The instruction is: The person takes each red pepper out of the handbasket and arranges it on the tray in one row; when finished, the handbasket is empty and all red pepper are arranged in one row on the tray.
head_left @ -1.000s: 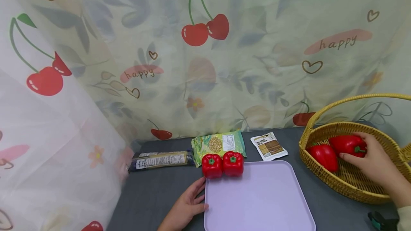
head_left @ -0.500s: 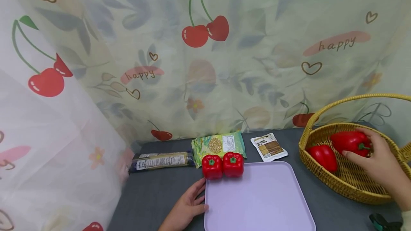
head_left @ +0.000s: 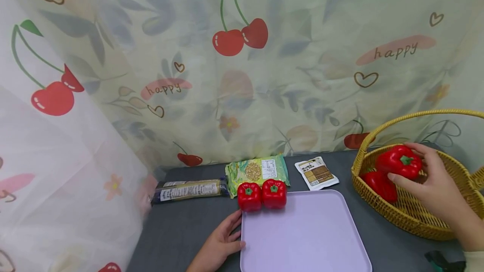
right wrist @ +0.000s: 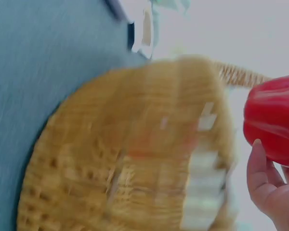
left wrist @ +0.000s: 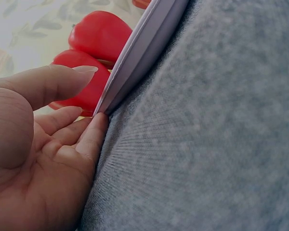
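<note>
My right hand (head_left: 435,184) grips a red bell pepper (head_left: 399,162) by its side, its green stem facing the head camera. That pepper is raised above a second red pepper (head_left: 381,187) inside the wicker basket (head_left: 416,228). The right wrist view shows the held pepper (right wrist: 274,120) up beyond the blurred basket rim. My left hand (head_left: 219,240) touches the left edge of the lilac tray (head_left: 302,238) with fairly straight fingers. In the left wrist view, its fingertips meet the tray rim (left wrist: 127,62). Two more red peppers (head_left: 249,197) (head_left: 274,194) stand side by side at the tray's far left corner.
Behind the tray lie a green packet (head_left: 257,169) and a small white-and-brown packet (head_left: 316,173). Dark, long packages (head_left: 190,190) lie at the left. The basket's tall handle (head_left: 427,113) arches over it. A patterned curtain (head_left: 242,74) hangs behind the table.
My right hand has lifted the pepper and brought it slightly left, over the other pepper in the basket. The left hand and tray have stayed in place.
</note>
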`<action>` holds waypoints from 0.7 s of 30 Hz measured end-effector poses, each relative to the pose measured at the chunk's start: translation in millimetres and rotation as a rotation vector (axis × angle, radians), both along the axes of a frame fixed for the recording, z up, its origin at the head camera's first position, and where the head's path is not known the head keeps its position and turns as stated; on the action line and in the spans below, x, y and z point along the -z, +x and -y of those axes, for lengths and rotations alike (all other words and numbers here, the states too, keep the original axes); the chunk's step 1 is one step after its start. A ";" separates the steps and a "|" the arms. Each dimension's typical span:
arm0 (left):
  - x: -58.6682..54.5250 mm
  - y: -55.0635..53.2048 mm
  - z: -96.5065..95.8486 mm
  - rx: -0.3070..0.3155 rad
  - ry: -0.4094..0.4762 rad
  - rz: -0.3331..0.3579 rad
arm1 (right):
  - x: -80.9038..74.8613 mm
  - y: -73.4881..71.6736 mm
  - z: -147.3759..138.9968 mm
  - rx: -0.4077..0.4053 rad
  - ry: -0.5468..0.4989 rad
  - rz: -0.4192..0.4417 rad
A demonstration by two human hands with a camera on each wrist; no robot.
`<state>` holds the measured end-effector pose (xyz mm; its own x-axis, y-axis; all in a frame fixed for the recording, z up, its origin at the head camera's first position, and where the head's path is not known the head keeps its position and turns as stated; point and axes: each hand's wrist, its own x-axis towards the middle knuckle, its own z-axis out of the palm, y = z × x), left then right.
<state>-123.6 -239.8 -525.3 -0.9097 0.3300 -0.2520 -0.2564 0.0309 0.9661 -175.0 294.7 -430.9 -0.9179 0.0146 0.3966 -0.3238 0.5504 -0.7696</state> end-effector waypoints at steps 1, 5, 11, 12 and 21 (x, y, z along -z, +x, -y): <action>0.5 -0.4 0.0 -0.001 -0.002 0.001 | -2.7 0.8 4.2 -0.016 0.002 -0.009; 0.8 -0.7 0.5 0.001 0.002 0.007 | -10.5 4.6 23.6 -0.081 0.004 -0.014; -1.5 0.6 0.8 0.013 0.028 0.005 | -10.1 11.3 55.2 -0.201 -0.018 0.001; -1.5 0.8 0.9 0.015 0.029 0.004 | -9.2 11.5 59.8 -0.223 -0.019 0.002; -1.5 1.3 1.0 0.007 0.030 0.005 | -0.2 9.7 95.3 -0.329 0.018 0.002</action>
<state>-122.3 -240.8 -523.8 -0.9059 0.3442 -0.2467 -0.2615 0.0037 0.9652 -165.4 199.5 -430.7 -0.8731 -0.2896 0.3921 -0.4847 0.4300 -0.7617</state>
